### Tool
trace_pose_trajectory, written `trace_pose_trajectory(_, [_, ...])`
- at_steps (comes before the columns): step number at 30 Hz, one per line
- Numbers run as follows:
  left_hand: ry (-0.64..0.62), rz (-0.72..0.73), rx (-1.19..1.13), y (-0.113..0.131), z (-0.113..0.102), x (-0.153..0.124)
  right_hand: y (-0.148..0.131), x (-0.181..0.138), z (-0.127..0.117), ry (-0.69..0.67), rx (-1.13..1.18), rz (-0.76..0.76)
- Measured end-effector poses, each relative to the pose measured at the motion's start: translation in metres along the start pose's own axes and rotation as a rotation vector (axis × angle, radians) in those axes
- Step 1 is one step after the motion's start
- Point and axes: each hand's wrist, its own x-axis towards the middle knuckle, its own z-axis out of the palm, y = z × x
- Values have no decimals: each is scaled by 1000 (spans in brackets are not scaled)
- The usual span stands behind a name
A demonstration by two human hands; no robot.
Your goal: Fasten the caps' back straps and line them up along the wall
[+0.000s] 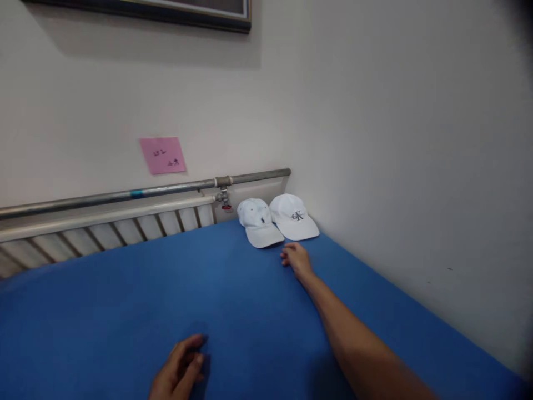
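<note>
Two white baseball caps rest side by side in the far corner of a blue tabletop [137, 300]. The left cap [255, 214] bears a small dark emblem, and the right cap [287, 208] has dark "CK" lettering on its front. Just in front of their brims is my right hand [297, 259], fingers loosely curled and apart, with nothing in it. Nearer to me, at the bottom of the view, my left hand [179, 369] hovers over the blue surface, its thumb and fingers parted around nothing.
Behind the table runs a metal pipe [175, 190] above a white radiator [137, 225], with a red-handled valve [226, 206] near the caps. A pink note [162, 155] sticks to the wall below a framed picture [187, 14]. A bare wall [416, 139] borders the right side.
</note>
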Motion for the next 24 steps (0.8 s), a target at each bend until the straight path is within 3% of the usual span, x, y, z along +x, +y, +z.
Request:
trace_pose_trajectory(4, [60, 101, -139, 12, 7, -5, 1, -46, 1, -86, -104, -105])
trace_pose_trajectory(6, [18, 123, -290, 13, 10, -6, 3, -72, 7, -180, -137, -135])
trace_pose_trajectory(10, [131, 120, -374, 11, 1, 2, 17, -115, 26, -394, -339, -306])
trace_pose_trajectory(13, [280, 128, -450, 10, -24, 2, 27, -138, 38, -498, -435, -410])
trace_pose_trajectory(16, [511, 163, -556, 9, -59, -15, 27, -151, 41, -524, -495, -483])
trace_pose_trajectory(20, [847, 199, -693, 4, -107, -51, 23, -153, 38, -565, -485, -477])
trace_pose_trajectory(24, [1015, 209, -793, 3, -141, -81, 24, -149, 37, -568, -492, -453])
